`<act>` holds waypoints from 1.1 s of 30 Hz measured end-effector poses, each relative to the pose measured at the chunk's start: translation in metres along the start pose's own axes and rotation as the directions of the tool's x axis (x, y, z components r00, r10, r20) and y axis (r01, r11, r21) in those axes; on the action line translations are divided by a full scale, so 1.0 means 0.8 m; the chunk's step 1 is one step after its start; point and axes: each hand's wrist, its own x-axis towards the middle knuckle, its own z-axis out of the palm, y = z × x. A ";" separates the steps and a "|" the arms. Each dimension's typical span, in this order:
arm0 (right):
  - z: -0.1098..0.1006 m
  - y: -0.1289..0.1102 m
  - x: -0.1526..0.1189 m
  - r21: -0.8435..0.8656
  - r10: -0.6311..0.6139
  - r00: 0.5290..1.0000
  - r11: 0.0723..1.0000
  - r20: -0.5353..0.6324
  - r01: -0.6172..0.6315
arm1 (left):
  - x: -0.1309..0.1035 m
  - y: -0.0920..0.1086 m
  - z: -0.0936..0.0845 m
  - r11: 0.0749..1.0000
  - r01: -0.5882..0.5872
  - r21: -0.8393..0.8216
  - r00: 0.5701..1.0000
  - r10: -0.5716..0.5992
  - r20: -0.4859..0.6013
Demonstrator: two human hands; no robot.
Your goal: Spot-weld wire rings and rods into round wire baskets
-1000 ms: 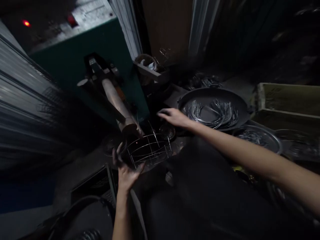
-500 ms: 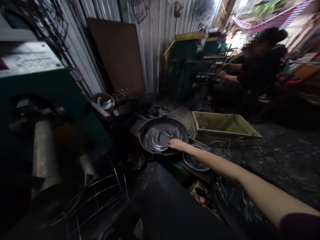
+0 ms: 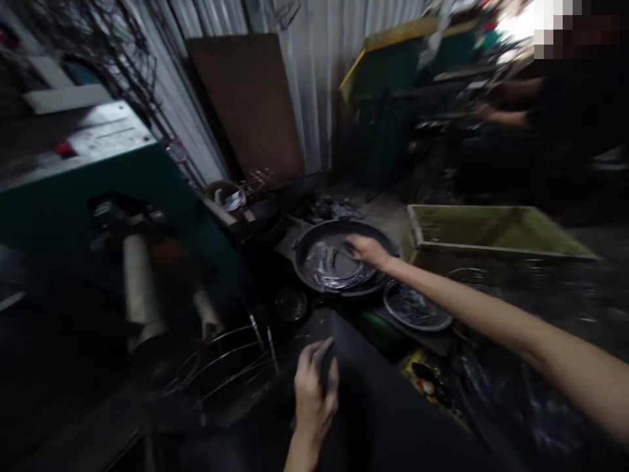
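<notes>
A wide dark pan [image 3: 304, 278] holds a bundle of curved metal wires [image 3: 334, 270]. My right hand [image 3: 369, 252] is over the right part of the pan, close to the wires. Its fingers are curled together; blur hides what they hold, if anything. My left hand [image 3: 314, 387] is raised low in the middle of the view, in front of a dark surface [image 3: 373, 373]. Its thumb stands apart from the bent fingers, and I see nothing held between them.
Beside the pan stand a shallow dish of small metal pieces [image 3: 417, 308] and a yellow-green crate [image 3: 501, 249]. A green machine [image 3: 196, 216] is at left, with a bent-wire frame [image 3: 226, 357] below it. A co-worker's hand [image 3: 486, 111] shows at upper right.
My left hand has come into view from below. My right hand has lifted slightly from the wires' near edge toward the pan's far side. The whole view has shifted.
</notes>
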 end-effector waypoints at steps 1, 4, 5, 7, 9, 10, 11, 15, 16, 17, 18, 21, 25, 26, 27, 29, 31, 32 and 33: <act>-0.007 -0.015 0.005 0.058 0.060 0.994 0.997 -0.091 -0.055 | 0.008 0.001 0.001 1.000 0.013 -0.007 1.000 -0.013 -0.001; -0.027 -0.074 0.018 0.269 0.200 0.950 0.954 -0.241 -0.133 | 0.032 0.001 0.006 0.997 0.069 -0.046 0.994 -0.073 -0.079; -0.034 -0.098 0.020 0.388 0.243 0.937 0.912 -0.249 -0.134 | 0.039 0.000 0.007 0.994 0.087 -0.067 0.987 -0.095 -0.128; -0.048 -0.150 0.019 0.706 0.341 0.930 0.693 -0.140 -0.148 | 0.049 0.000 0.005 0.981 0.163 -0.109 0.968 -0.180 -0.176; -0.059 -0.200 0.013 0.891 0.381 0.923 0.398 0.056 -0.218 | 0.052 0.002 0.001 0.949 0.264 -0.173 0.945 -0.291 -0.149; -0.061 -0.221 0.009 0.923 0.383 0.914 0.289 0.133 -0.256 | 0.051 0.005 -0.002 0.923 0.324 -0.206 0.929 -0.352 -0.116; -0.061 -0.240 0.003 0.938 0.379 0.907 0.207 0.185 -0.278 | 0.047 0.007 -0.006 0.893 0.387 -0.230 0.905 -0.415 -0.090; -0.034 -0.286 -0.029 0.928 0.222 0.914 0.076 0.340 -0.364 | 0.028 0.015 -0.030 0.808 0.537 -0.244 0.806 -0.576 -0.133; -0.026 -0.294 -0.038 0.911 0.160 0.912 0.113 0.377 -0.396 | 0.022 0.016 -0.040 0.805 0.545 -0.234 0.794 -0.585 -0.162; -0.018 -0.301 -0.045 0.891 0.106 0.905 0.162 0.412 -0.424 | 0.016 0.018 -0.051 0.804 0.555 -0.215 0.791 -0.590 -0.163; -0.012 -0.308 -0.051 0.873 0.071 0.896 0.204 0.438 -0.443 | 0.008 0.020 -0.065 0.808 0.564 -0.172 0.797 -0.587 -0.143; -0.004 -0.332 -0.045 0.867 0.050 0.881 0.165 0.470 -0.471 | -0.022 0.026 -0.118 0.865 0.501 0.004 0.861 -0.499 -0.098; -0.001 -0.367 -0.004 0.846 0.025 0.846 0.021 0.533 -0.533 | -0.054 0.004 -0.201 0.915 0.357 0.189 0.884 -0.266 -0.384; 0.002 -0.375 0.005 0.841 0.013 0.841 0.005 0.541 -0.541 | -0.055 -0.010 -0.215 0.905 0.332 0.267 0.898 -0.217 -0.384; 0.006 -0.382 0.012 0.841 0.006 0.841 -0.005 0.541 -0.541 | -0.054 -0.026 -0.225 0.896 0.295 0.333 0.921 -0.173 -0.349; 0.016 -0.393 0.020 0.846 -0.008 0.846 -0.002 0.533 -0.533 | -0.045 -0.059 -0.232 0.902 0.241 0.359 0.950 -0.145 -0.275; 0.027 -0.399 0.023 0.841 -0.037 0.840 0.016 0.542 -0.542 | -0.037 -0.086 -0.225 0.942 0.204 0.268 0.939 -0.111 -0.325; 0.032 -0.402 0.024 0.835 -0.053 0.833 0.024 0.550 -0.550 | -0.034 -0.095 -0.220 0.960 0.167 0.224 0.922 -0.071 -0.381; 0.036 -0.404 0.024 0.831 -0.071 0.829 0.027 0.555 -0.555 | -0.033 -0.101 -0.216 0.973 0.119 0.199 0.900 -0.022 -0.435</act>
